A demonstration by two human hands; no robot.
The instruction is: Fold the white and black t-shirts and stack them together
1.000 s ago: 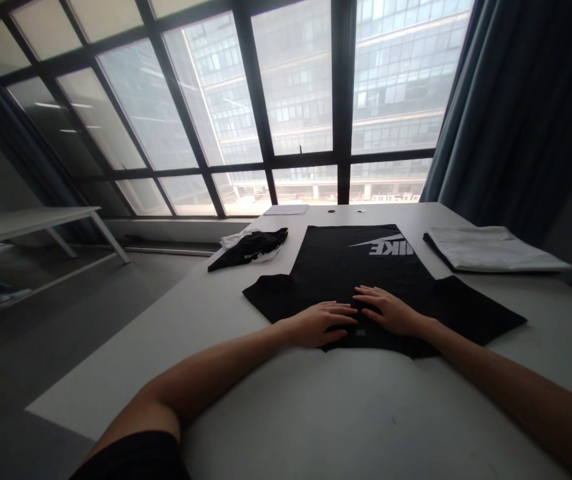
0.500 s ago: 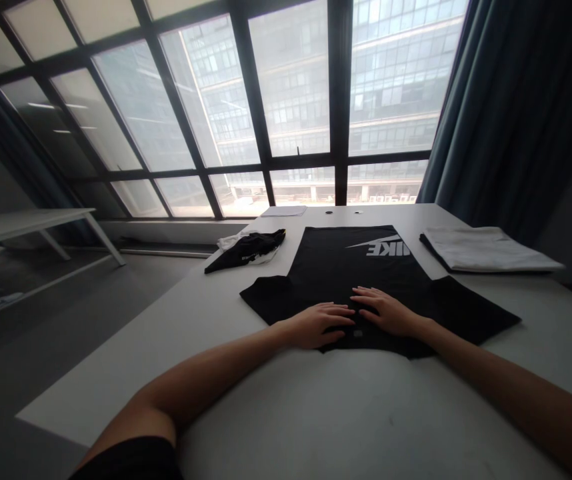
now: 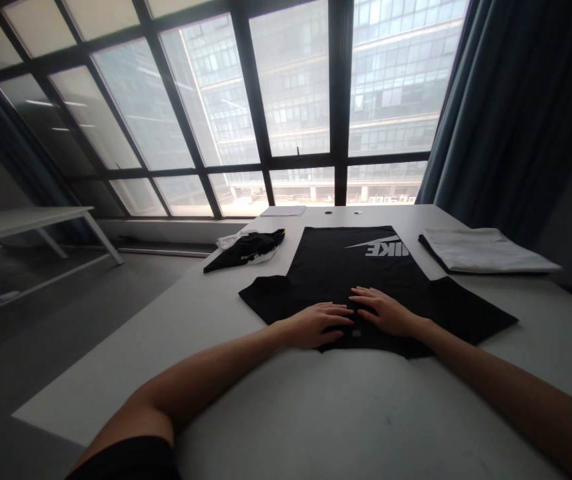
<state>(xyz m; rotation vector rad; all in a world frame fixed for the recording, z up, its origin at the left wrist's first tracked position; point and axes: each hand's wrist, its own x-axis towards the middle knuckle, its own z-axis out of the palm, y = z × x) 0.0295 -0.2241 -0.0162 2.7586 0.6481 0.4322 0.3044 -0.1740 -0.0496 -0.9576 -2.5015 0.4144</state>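
A black T-shirt lies spread out flat, its collar edge towards me and its sleeves out to both sides. White lettering and a swoosh print show upside down near its far right edge. My left hand rests on the cloth near the collar, fingers stretched out. Close beside it, fingertips almost meeting, my right hand also lies flat on the shirt with its fingers apart. Neither hand grips the fabric. A small grey mark sits on the shirt just below the fingers.
The white table carries a crumpled black and white garment pile at the left. Folded white cloth lies on something dark at the right. White paper is at the far edge. Another table stands beyond on the left.
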